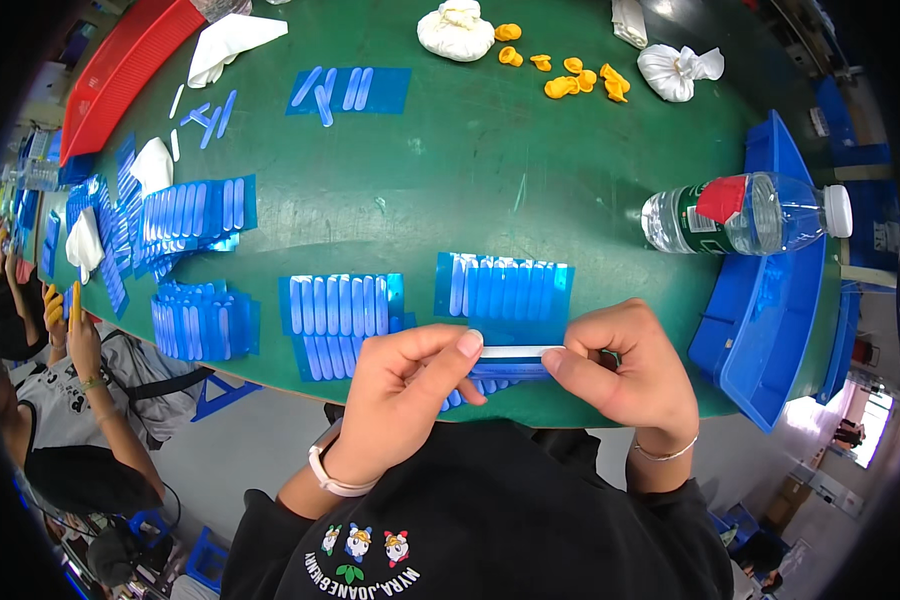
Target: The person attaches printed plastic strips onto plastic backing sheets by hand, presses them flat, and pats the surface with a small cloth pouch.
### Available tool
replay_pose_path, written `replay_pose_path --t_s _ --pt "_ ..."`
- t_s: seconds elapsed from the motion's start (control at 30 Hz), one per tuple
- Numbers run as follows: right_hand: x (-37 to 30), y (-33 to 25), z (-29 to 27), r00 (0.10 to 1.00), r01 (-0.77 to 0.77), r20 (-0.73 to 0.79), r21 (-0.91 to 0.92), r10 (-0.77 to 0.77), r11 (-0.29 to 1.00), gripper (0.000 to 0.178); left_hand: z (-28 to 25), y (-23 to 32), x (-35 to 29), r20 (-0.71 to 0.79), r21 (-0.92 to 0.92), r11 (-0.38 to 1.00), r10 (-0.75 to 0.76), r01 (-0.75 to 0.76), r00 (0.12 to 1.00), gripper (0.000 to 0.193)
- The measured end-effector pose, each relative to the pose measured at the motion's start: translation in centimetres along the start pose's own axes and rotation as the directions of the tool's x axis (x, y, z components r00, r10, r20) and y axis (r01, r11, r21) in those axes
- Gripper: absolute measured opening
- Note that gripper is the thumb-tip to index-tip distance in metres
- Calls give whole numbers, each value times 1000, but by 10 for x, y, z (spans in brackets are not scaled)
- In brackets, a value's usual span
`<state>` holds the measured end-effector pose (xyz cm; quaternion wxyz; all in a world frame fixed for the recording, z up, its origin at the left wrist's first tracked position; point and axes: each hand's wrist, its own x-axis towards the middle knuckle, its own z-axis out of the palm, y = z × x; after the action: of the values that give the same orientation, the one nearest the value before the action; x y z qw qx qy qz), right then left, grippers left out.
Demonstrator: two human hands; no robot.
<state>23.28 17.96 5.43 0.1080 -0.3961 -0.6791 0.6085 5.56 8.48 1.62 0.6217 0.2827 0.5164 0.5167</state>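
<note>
A narrow white strip (510,352) is stretched level between my two hands at the table's near edge. My left hand (405,390) pinches its left end between thumb and fingers. The right end is pinched by my right hand (625,375), its fingers curled. Just under the strip, a blue band shows between the hands; I cannot tell whether it is held too. Beyond the hands lies a blue film sheet (505,290) bearing a row of rounded blue strips. Another such sheet (340,305) is left of it, partly behind my left hand.
Stacks of blue sheets (200,215) lie at left. A clear bottle (765,215) rests on its side by a blue tray (760,330). Yellow finger cots (560,86) and a white bundle (455,32) are far off. A red basket (130,75) and a co-worker's hand (85,345) are left.
</note>
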Motion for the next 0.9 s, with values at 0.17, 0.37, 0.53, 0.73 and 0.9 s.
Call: replay_pose_path --t_s 0.17,0.37,0.53,0.73,0.9 --pt "-1 7 10 998 -7 -69 17 8 1000 37 -3 -3 -4 -9 -137 990 -14 13 1000 20" --pt "-2 10 15 993 -25 -113 34 28 999 31 -6 -7 -6 -1 -238 971 -9 8 1000 18" --pt "-3 4 18 977 38 -215 123 -11 992 20 -7 -8 -7 0 -253 967 14 -14 1000 20" --pt "-4 12 15 769 507 -330 -207 -548 837 20 -7 -5 -4 -11 -256 965 -63 58 998 19" --pt "-8 16 20 726 546 -265 -340 -635 766 29 -6 -4 -4 -9 -255 965 -72 67 997 19"
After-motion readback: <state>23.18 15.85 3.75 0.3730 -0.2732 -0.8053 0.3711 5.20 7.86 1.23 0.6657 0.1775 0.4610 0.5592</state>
